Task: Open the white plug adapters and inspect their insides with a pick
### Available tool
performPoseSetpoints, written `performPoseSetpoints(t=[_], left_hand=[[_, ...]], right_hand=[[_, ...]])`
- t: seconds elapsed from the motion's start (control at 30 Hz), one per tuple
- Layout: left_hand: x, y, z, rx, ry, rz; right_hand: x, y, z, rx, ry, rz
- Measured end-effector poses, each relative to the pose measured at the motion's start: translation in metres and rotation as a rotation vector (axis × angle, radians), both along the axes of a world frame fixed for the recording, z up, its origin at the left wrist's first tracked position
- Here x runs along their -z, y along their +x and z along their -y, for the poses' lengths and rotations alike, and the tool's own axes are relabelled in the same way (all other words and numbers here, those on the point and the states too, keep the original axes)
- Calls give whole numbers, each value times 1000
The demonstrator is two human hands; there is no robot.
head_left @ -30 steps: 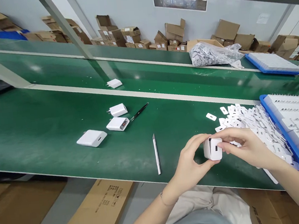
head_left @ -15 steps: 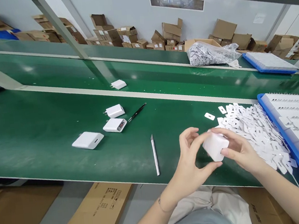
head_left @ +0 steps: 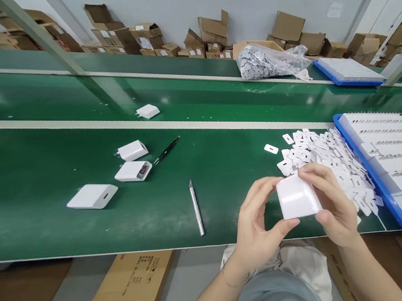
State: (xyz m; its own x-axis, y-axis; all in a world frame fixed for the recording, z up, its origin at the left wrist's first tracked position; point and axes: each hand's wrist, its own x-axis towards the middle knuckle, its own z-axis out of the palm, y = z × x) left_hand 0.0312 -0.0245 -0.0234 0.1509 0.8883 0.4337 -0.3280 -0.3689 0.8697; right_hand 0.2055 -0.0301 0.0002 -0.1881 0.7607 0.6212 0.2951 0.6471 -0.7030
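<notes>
Between my two hands I hold a white charger housing (head_left: 298, 197), its broad glossy side facing me. My left hand (head_left: 257, 226) grips its left edge with thumb below and fingers above. My right hand (head_left: 336, 205) pinches the opposite edge the same way. Just behind the right hand spreads a heap of small white slotted end plates (head_left: 330, 151). A craft knife (head_left: 196, 211) lies on the green bench to the left of my hands.
More white chargers lie at left: one with a port (head_left: 93, 196), one open-ended (head_left: 133, 171), one with prongs (head_left: 132, 150). Black tweezers (head_left: 167, 150) rest beside them. A blue tray (head_left: 381, 189) stands at right. A plastic bag of parts (head_left: 266, 60) sits on the far ledge.
The charger housing has been turned so a broad side now faces me; my right hand has shifted its grip to the edge. The view has swung a little to the right.
</notes>
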Motion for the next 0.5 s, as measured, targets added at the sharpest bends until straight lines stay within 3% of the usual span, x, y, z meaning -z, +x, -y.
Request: performPoseSetpoints(t=[0.1, 0.2, 0.37, 0.5], left_hand=[[-4, 2, 1, -14, 13, -19], [-4, 5, 2, -41, -13, -31], [1, 8, -3, -72, -166, -31], [3, 9, -8, 101, -396, 100]], right_hand=[[1, -3, 1, 43, 126, 41], [6, -10, 0, 76, 118, -26], [12, -13, -6, 126, -38, -72], [16, 3, -13, 87, -224, -139]])
